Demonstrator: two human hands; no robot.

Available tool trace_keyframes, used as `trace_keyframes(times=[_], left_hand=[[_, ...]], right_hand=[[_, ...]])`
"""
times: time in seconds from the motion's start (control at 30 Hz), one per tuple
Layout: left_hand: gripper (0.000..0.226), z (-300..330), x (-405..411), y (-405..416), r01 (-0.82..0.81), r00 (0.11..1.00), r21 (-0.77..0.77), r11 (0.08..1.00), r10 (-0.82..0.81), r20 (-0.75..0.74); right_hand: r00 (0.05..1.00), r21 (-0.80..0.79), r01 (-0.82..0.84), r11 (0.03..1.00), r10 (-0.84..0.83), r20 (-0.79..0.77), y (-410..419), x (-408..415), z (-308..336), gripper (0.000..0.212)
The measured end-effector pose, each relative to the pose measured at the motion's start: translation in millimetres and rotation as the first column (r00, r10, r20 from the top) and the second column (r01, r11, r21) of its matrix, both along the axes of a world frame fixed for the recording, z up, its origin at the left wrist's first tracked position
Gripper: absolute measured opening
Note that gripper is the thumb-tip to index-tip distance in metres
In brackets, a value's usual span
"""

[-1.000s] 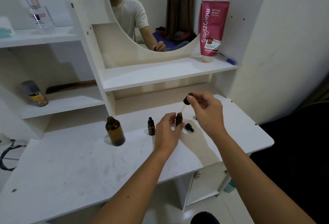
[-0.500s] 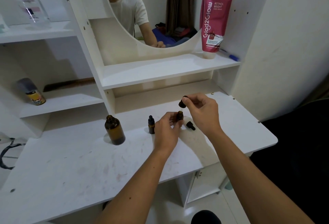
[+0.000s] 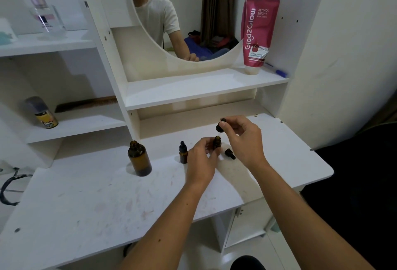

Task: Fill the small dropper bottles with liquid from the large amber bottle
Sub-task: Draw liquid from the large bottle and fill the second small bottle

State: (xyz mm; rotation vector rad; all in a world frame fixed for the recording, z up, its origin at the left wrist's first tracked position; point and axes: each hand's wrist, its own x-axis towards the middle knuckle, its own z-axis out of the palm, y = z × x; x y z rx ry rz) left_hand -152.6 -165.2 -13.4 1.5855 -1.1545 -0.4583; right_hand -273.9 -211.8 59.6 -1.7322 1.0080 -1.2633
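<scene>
On the white desk point(image 3: 279, 140) the left hand point(image 3: 202, 160) pinched a small open dropper bottle point(image 3: 217, 142) upright between fingertips, while the right hand point(image 3: 242, 138) held a black dropper cap point(image 3: 220, 127) just above that bottle's mouth. Left of that bottle stood a capped small bottle point(image 3: 183, 153), and farther left the large amber bottle point(image 3: 139, 159), uncapped. A loose black cap point(image 3: 229, 153) lay just right of the held bottle.
</scene>
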Motion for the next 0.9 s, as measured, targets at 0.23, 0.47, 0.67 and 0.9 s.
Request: trace_keyframes(times=[0.23, 0.47, 0.67, 0.9], left_hand=[[0.046, 0.0, -3.2, 14.8, 0.013, 1.000, 0.066, 0.998, -0.012, -0.014], [0.047, 6.5, 3.5, 53.4, 0.020, 0.992, 0.079, 0.997, -0.010, -0.123], [0.035, 10.7, 25.9, 104.4, 0.009, 0.978, 0.059, 0.998, 0.003, -0.207], [0.032, 14.2, 74.0, 145.4, -0.140, 0.962, 0.073, 0.987, 0.153, -0.226]], right_hand=[[0.999, -0.012, 0.031, 0.999, -0.031, 0.018, 4.1, -4.3, 17.7, 0.013], [0.993, -0.082, 0.103, 0.991, -0.097, 0.073, 18.2, -2.9, 43.6, 0.016], [0.995, -0.155, 0.023, 0.988, -0.008, 0.098, 46.1, 29.2, 60.3, 0.015], [0.988, -0.251, -0.092, 0.964, 0.119, 0.095, 76.1, 86.9, 68.9, 0.018]])
